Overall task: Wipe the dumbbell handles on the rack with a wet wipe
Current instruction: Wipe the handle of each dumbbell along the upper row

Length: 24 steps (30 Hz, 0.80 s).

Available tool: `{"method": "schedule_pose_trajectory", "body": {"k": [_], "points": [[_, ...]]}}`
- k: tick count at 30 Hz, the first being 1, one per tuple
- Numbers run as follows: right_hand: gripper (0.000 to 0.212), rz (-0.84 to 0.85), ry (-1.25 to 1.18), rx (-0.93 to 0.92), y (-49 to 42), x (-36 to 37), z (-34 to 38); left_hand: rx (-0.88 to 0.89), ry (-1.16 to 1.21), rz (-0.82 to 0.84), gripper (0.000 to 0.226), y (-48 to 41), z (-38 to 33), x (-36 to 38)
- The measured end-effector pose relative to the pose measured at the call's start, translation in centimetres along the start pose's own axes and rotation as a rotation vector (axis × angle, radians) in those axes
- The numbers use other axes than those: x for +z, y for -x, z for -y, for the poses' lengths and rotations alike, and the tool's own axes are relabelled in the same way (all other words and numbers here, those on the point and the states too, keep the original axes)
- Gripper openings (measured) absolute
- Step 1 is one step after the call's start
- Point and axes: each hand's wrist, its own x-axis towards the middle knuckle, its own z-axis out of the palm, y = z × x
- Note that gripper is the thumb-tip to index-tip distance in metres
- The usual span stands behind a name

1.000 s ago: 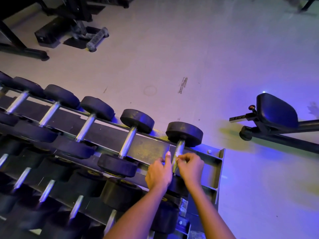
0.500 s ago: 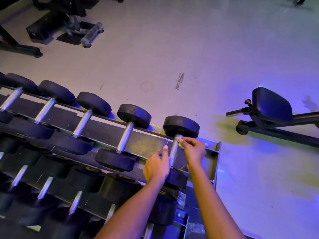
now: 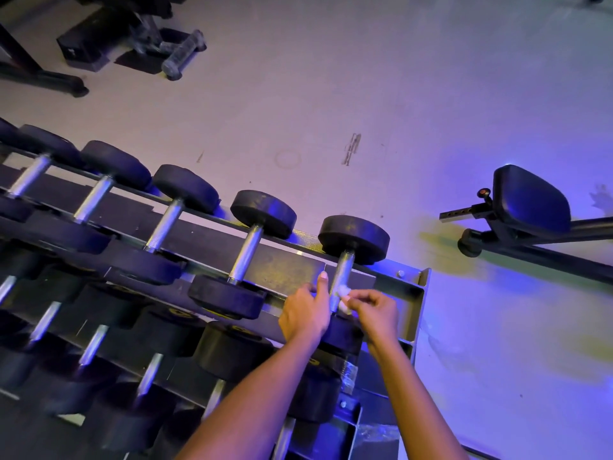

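White against the steel, the wet wipe (image 3: 342, 295) is bunched into a small wad and pressed to the lower part of the dumbbell handle (image 3: 343, 268). This is the last handle at the right end of the rack's (image 3: 413, 303) top row. The right hand (image 3: 374, 310) pinches the wad, fingers (image 3: 360, 298) curled tight around it. That looks like the sensible grip, since a small wad can be pushed hard onto the knurled steel and dragged along it.

The left hand (image 3: 305, 313) sits on the other side of the same handle. Its forefinger lies straight up the bar's left flank and the rest are folded under. From where I stand I cannot tell whether those folded fingers clasp anything. My guess is that the hand is there to brace the dumbbell, which could otherwise roll in its cradle under the rubbing.

The dumbbell's far head (image 3: 354, 239) rests on the back rail. Its near head is mostly hidden under the two wrists.

The neighbouring handle (image 3: 246, 257) and the others run off to the left, bare and within easy reach. I judge this to be an early stroke, with the whole row and the tiers below yet to be wiped. A padded bench (image 3: 530, 200) stands on the floor to the right, well apart from the rack.
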Motion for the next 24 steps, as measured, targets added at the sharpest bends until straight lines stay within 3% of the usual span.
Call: {"method": "schedule_pose_trajectory", "body": {"k": [5, 18, 24], "points": [[0.014, -0.11, -0.192, -0.057, -2.3, 0.7, 2.1, 0.001, 0.0, 0.0, 0.066, 0.1, -0.1, 0.0], [0.011, 0.004, 0.093, -0.087, 1.4, 0.6, -0.8, 0.006, -0.002, -0.009, 0.066, 0.4, -0.3, -0.3], [0.013, -0.051, 0.056, -0.089, 2.5, 0.7, 0.3, 0.011, 0.132, 0.023, 0.06, 1.2, -0.3, -0.9]]}}
